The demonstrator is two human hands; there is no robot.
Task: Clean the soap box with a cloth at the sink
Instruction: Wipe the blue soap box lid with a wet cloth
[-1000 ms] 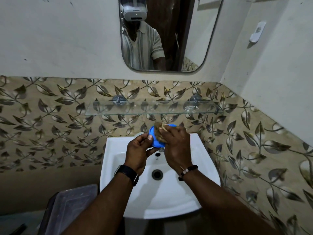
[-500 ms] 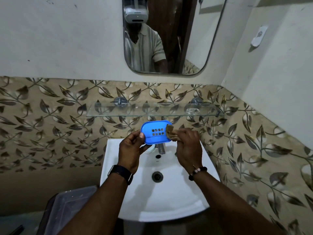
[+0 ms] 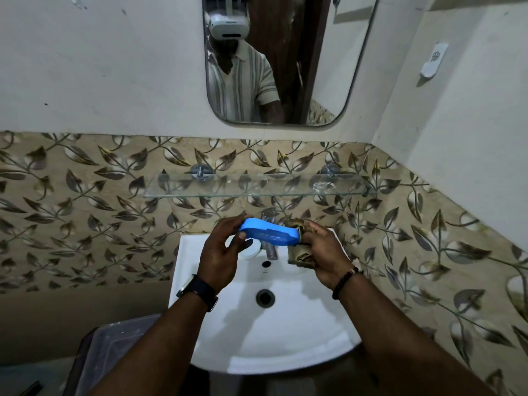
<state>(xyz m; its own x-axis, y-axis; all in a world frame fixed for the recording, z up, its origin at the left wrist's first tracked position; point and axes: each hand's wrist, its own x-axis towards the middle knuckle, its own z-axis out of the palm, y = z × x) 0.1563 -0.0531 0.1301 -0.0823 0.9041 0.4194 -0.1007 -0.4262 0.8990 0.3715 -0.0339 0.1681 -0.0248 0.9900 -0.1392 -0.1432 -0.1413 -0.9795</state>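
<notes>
A blue plastic soap box (image 3: 270, 232) is held over the back of the white sink (image 3: 265, 332), tilted nearly flat so I see its edge and slotted underside. My left hand (image 3: 221, 257) grips its left end between thumb and fingers. My right hand (image 3: 324, 254) holds a brownish cloth (image 3: 300, 252) bunched against the box's right end. A white round soap (image 3: 250, 250) lies on the sink ledge under the box, partly hidden by my left hand.
The metal tap (image 3: 270, 247) stands behind and below the box. A glass shelf (image 3: 257, 187) runs along the leaf-patterned tiles above, under a mirror (image 3: 285, 61). A dark bin with a clear lid (image 3: 114, 347) stands left of the sink.
The cloth has slid off the face of the box to its right end. The box has tipped from facing me to nearly edge-on, and both hands have dropped slightly.
</notes>
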